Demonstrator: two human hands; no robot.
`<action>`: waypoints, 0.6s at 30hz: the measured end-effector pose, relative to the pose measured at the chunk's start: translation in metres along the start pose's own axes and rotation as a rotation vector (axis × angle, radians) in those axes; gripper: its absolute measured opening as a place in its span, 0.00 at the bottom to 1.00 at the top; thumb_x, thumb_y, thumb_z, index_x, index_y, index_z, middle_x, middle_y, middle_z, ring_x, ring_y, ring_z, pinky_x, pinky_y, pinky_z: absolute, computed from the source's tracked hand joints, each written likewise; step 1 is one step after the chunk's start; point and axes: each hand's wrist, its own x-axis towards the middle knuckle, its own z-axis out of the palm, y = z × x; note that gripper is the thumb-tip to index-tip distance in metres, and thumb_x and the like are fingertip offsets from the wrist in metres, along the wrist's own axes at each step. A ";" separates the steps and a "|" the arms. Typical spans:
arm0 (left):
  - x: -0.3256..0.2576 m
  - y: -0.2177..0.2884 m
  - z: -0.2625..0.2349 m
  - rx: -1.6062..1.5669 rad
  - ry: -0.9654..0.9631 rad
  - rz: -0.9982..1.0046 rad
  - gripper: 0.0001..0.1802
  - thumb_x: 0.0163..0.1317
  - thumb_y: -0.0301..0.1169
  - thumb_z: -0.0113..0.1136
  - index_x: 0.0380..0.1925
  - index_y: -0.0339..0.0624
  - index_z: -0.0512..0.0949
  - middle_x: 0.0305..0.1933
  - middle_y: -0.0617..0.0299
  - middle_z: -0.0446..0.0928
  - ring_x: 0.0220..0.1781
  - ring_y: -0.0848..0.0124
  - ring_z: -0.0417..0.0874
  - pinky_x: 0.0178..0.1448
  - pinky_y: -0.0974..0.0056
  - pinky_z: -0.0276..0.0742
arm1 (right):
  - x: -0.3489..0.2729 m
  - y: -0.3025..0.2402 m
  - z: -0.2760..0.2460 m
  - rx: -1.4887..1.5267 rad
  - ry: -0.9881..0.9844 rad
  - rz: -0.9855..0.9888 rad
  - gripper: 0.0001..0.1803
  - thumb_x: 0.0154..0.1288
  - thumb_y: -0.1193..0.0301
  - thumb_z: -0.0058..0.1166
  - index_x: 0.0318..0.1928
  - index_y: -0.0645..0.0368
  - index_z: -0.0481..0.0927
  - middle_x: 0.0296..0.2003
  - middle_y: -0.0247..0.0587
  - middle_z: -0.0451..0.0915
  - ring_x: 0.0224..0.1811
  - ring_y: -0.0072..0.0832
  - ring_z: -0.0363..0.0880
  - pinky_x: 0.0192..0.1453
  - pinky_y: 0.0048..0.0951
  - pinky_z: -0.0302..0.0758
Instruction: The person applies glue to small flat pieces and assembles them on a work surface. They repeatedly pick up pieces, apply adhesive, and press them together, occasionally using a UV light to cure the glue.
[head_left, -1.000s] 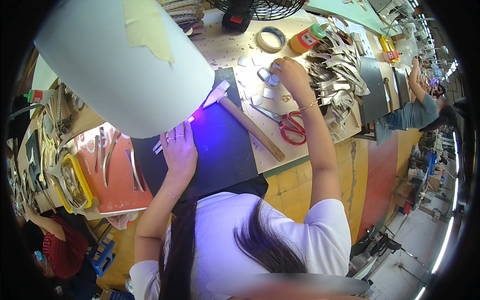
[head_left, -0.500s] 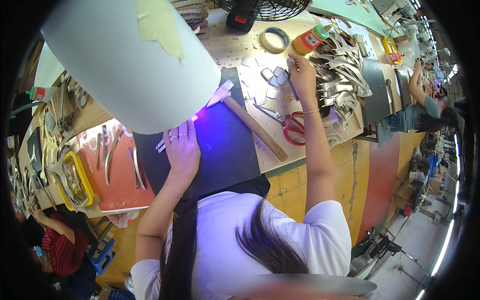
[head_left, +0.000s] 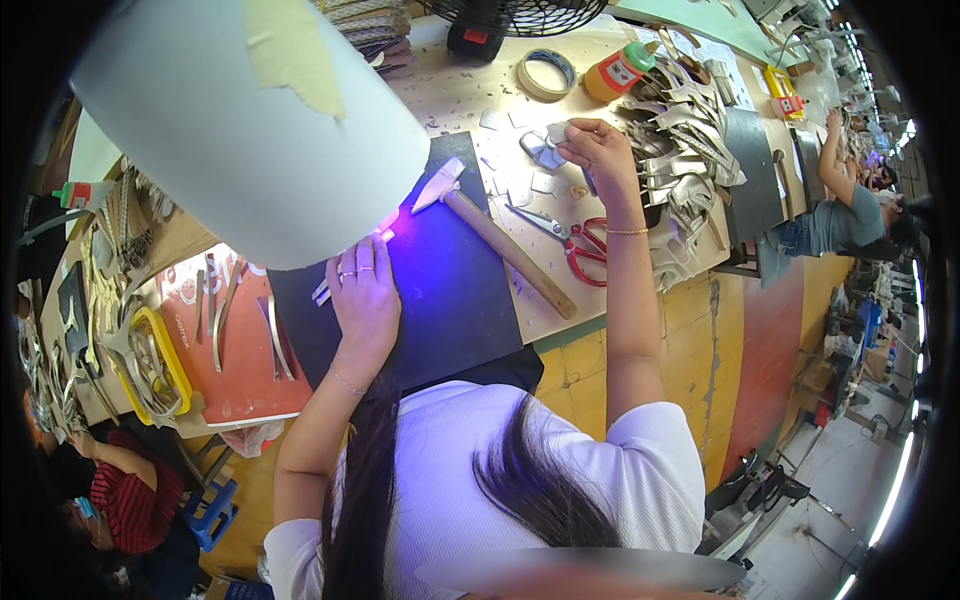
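Observation:
My left hand (head_left: 362, 300) is closed on a thin pale strap (head_left: 320, 293), whose end shows left of the fingers. Its fingertips are at the rim of a large white cylinder (head_left: 260, 150), in purple light, and what lies under them is partly hidden. My right hand (head_left: 603, 155) pinches a small flat pale piece (head_left: 557, 132) above similar pieces (head_left: 541, 151) on the table. A hammer (head_left: 505, 240) with a wooden handle lies across the black mat (head_left: 450, 310). Red-handled scissors (head_left: 572, 242) lie below my right hand.
A tape roll (head_left: 546, 75), an orange bottle with green cap (head_left: 618, 72) and a black fan (head_left: 520, 12) stand at the back. Stacked metallic straps (head_left: 690, 130) lie right. Left are a red sheet (head_left: 250, 380) and yellow basket (head_left: 178, 365). Co-workers sit at both sides.
My right hand has lifted slightly and now pinches a small flat piece from the pile. My left hand stays in place at the cylinder's rim.

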 end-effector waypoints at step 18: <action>0.000 0.001 0.000 0.007 0.011 0.007 0.21 0.59 0.23 0.57 0.54 0.32 0.75 0.54 0.53 0.73 0.59 0.60 0.73 0.66 0.51 0.64 | 0.044 -0.001 -0.007 -0.815 0.169 -0.235 0.13 0.62 0.70 0.60 0.46 0.62 0.84 0.41 0.46 0.85 0.37 0.30 0.87 0.41 0.30 0.80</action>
